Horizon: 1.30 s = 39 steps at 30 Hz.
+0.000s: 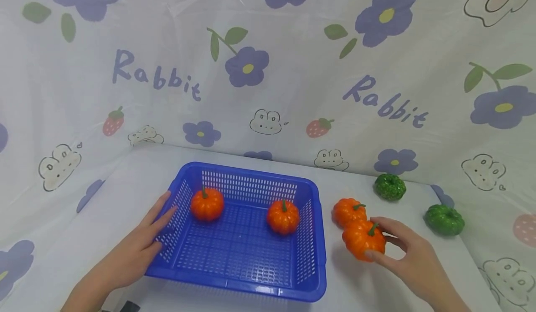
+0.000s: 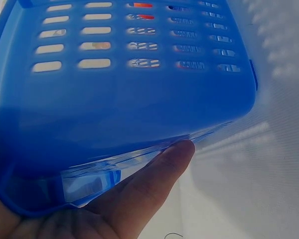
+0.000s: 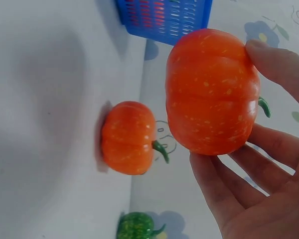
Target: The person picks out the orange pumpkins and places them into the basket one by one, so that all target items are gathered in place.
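In my right hand [image 1: 412, 256], thumb and fingertips grip a shiny orange toy pumpkin [image 1: 363, 241] with a green stem. The right wrist view shows that pumpkin [image 3: 212, 92] raised over the white surface. A second orange pumpkin [image 1: 348, 211] sits just behind it on the table. My left hand [image 1: 136, 251] rests against the left side of a blue plastic basket [image 1: 243, 288], fingers extended along its rim; one digit [image 2: 154, 184] touches the outer wall in the left wrist view. Inside the basket are two orange pumpkins, one at left [image 1: 207, 205] and one at right [image 1: 283, 217].
Two green pumpkins lie on the right of the white table [image 1: 356, 284]: a speckled one [image 1: 390, 187] farther back and a plain darker one [image 1: 445, 220] near the right edge. A printed cloth [image 1: 293, 93] with flowers and rabbits hangs behind.
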Each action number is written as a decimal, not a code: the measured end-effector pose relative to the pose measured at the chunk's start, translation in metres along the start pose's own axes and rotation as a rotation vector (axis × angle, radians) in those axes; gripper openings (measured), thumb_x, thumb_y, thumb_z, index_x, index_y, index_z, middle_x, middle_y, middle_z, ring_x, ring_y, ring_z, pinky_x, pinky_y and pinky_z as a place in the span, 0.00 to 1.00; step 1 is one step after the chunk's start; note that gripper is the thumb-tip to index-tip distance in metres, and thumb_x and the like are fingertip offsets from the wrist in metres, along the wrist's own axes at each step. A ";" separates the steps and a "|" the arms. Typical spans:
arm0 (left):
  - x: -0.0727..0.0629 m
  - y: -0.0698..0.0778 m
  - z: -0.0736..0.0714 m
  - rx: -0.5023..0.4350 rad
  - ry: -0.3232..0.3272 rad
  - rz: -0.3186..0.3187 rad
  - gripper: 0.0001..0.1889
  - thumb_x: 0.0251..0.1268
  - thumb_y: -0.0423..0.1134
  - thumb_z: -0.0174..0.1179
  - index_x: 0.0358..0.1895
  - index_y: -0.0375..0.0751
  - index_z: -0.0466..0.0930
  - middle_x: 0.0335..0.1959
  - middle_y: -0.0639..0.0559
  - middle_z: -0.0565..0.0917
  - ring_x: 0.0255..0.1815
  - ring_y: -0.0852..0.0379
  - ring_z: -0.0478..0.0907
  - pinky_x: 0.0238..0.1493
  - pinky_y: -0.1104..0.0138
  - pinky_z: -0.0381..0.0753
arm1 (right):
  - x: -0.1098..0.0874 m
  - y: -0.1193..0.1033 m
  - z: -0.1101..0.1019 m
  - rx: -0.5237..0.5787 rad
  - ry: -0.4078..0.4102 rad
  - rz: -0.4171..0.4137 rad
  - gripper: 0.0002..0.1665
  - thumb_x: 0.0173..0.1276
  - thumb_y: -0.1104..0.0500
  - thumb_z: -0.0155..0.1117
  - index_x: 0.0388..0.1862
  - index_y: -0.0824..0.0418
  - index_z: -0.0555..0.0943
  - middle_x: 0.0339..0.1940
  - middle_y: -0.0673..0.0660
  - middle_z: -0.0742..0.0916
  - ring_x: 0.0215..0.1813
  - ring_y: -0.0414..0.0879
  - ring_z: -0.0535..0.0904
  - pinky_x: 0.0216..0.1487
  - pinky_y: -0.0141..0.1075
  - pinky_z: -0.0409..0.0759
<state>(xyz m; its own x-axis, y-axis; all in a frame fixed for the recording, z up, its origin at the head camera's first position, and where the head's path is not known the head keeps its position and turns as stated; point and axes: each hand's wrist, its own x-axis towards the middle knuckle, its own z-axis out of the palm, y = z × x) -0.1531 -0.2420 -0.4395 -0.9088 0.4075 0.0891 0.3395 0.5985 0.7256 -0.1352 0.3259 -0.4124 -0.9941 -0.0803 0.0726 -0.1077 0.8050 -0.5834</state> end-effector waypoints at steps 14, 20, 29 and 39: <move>0.000 0.000 0.000 0.000 0.000 -0.001 0.37 0.76 0.24 0.52 0.86 0.33 0.57 0.92 0.47 0.37 0.88 0.30 0.43 0.69 0.86 0.40 | 0.002 -0.011 -0.011 -0.026 0.068 -0.081 0.45 0.63 0.50 0.86 0.76 0.62 0.78 0.69 0.62 0.84 0.64 0.61 0.83 0.55 0.15 0.70; -0.001 -0.002 0.001 -0.003 0.009 0.017 0.37 0.75 0.23 0.52 0.86 0.33 0.58 0.92 0.47 0.38 0.88 0.29 0.43 0.69 0.87 0.40 | 0.005 -0.017 -0.015 -0.032 0.097 -0.143 0.44 0.62 0.53 0.87 0.75 0.62 0.79 0.68 0.62 0.85 0.63 0.61 0.84 0.55 0.14 0.70; 0.000 -0.003 0.002 0.001 0.014 0.031 0.37 0.75 0.23 0.52 0.86 0.32 0.58 0.92 0.46 0.38 0.88 0.29 0.43 0.70 0.87 0.40 | 0.006 -0.025 -0.018 -0.062 0.122 -0.158 0.44 0.61 0.53 0.88 0.74 0.60 0.80 0.68 0.62 0.85 0.62 0.61 0.84 0.55 0.14 0.68; 0.001 -0.002 0.000 0.003 -0.003 0.008 0.37 0.76 0.23 0.51 0.87 0.34 0.56 0.92 0.47 0.37 0.88 0.30 0.42 0.69 0.85 0.40 | 0.008 -0.038 -0.021 -0.087 0.145 -0.168 0.44 0.60 0.53 0.88 0.74 0.60 0.81 0.68 0.62 0.85 0.62 0.61 0.86 0.56 0.17 0.69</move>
<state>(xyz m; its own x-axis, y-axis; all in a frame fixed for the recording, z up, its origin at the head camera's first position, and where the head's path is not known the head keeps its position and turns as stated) -0.1547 -0.2426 -0.4408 -0.9052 0.4148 0.0930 0.3477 0.5969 0.7230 -0.1385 0.3069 -0.3723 -0.9495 -0.1375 0.2820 -0.2640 0.8356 -0.4817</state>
